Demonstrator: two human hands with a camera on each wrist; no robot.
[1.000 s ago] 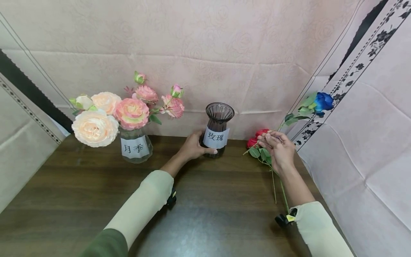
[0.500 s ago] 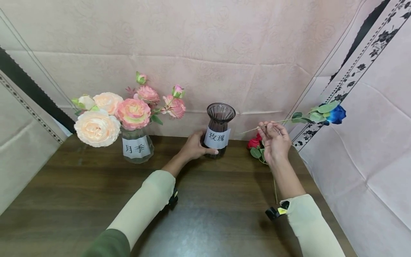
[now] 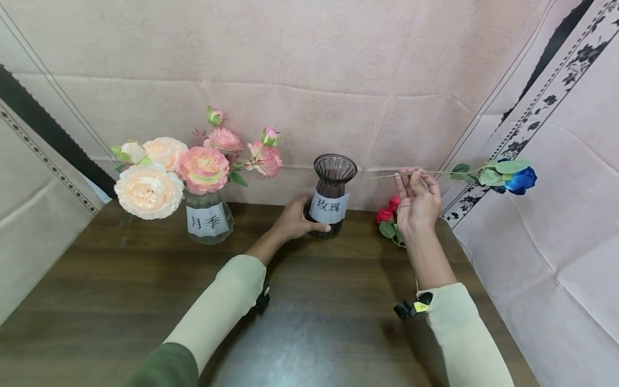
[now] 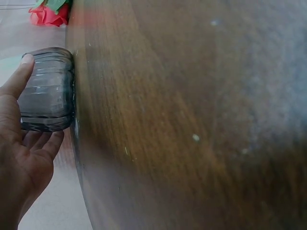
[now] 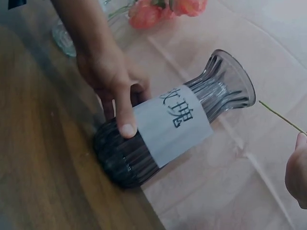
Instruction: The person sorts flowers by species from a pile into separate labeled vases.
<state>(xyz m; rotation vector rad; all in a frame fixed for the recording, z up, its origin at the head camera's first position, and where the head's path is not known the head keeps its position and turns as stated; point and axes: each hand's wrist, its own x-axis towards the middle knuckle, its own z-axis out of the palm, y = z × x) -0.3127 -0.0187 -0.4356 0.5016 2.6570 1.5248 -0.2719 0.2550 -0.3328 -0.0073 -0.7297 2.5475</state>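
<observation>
My left hand (image 3: 291, 221) grips the lower part of a dark, ribbed glass vase (image 3: 331, 185), its thumb across the front below a white paper label with handwritten characters. The vase stands upright at the table's back edge, its flared mouth facing up. To its right, my right hand (image 3: 419, 203) pinches the thin stem of an artificial blue rose (image 3: 521, 180) above the table. The stem lies level, its bare end toward the vase and the bloom out to the right. In the right wrist view, the stem tip (image 5: 268, 108) sits just off the vase's rim (image 5: 247, 79).
Red roses (image 3: 385, 214) with green leaves lie on the table behind my right hand. Left of the vase, a clear glass vase (image 3: 209, 221) with another label holds peach and pink flowers (image 3: 203, 169). Patterned cloth (image 3: 387, 64) hangs behind and at both sides of the brown table (image 3: 309, 312).
My right hand has lifted the blue rose off the right side, turning its stem from slanted to level. The bloom has swung right and down. The left hand stays on the dark vase.
</observation>
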